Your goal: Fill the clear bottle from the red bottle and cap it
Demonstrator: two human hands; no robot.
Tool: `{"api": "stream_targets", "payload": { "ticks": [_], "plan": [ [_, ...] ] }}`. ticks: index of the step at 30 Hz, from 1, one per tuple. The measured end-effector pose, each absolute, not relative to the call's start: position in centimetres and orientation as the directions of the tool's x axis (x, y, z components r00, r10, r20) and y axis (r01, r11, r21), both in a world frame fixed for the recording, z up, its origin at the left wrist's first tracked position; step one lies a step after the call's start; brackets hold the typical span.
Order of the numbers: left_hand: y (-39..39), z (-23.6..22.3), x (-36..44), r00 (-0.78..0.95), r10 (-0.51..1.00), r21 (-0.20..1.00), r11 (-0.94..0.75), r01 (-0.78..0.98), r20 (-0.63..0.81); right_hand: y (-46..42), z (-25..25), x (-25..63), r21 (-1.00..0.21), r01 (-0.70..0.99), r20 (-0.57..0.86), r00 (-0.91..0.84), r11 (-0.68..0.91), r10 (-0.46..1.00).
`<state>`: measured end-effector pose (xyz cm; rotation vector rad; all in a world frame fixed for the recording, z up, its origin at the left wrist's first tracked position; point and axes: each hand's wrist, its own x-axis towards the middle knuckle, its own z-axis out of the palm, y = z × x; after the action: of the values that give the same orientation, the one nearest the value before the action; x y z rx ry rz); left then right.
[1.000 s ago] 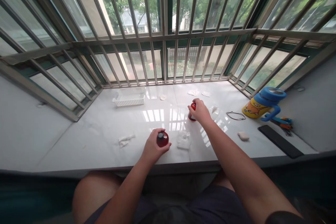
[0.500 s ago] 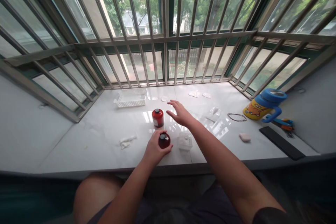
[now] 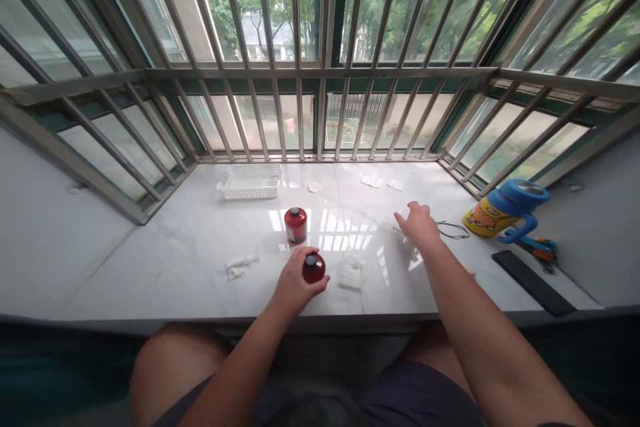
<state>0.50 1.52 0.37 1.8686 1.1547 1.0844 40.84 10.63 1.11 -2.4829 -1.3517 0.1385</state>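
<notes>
My left hand (image 3: 295,281) grips a dark red bottle with a black cap (image 3: 313,268) near the front of the white marble sill (image 3: 165,267). A red bottle with a black cap (image 3: 295,225) stands upright on the sill, beyond my left hand and apart from it. My right hand (image 3: 419,225) is curled over a clear plastic piece (image 3: 401,215), which shows past my fingertips. A clear square plastic container (image 3: 353,271) lies between my hands, nearer the front edge.
A white plastic basket (image 3: 249,182) and tissue scraps (image 3: 373,181) lie at the back, with crumpled tissue (image 3: 239,267) at front left. A wire loop (image 3: 453,230), yellow cup with blue handle (image 3: 493,218), blue tape roll (image 3: 525,192) and black strip (image 3: 533,283) lie right. Metal window bars line the far edge.
My right hand let go of the red bottle, which now stands on the sill. That hand moved right and closed over the clear plastic piece. My left hand stays on the dark bottle.
</notes>
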Motion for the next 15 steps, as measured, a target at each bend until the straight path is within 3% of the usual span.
{"api": "stream_targets", "payload": {
  "ticks": [7,11,15],
  "plan": [
    [1.5,0.6,0.5,0.263,0.919,0.852,-0.375,0.365,0.292,10.8,0.3,38.0,-0.349,0.841,0.071,0.464,-0.414,0.883],
    [1.5,0.4,0.5,0.262,0.918,0.85,-0.379,0.367,0.296,11.6,0.9,34.0,-0.451,0.885,0.086,0.168,-0.112,0.982],
    [1.7,0.0,0.5,0.268,0.915,0.844,-0.387,0.371,0.302,10.6,2.4,30.3,-0.521,0.84,0.188,-0.061,0.152,0.98]
  ]
}}
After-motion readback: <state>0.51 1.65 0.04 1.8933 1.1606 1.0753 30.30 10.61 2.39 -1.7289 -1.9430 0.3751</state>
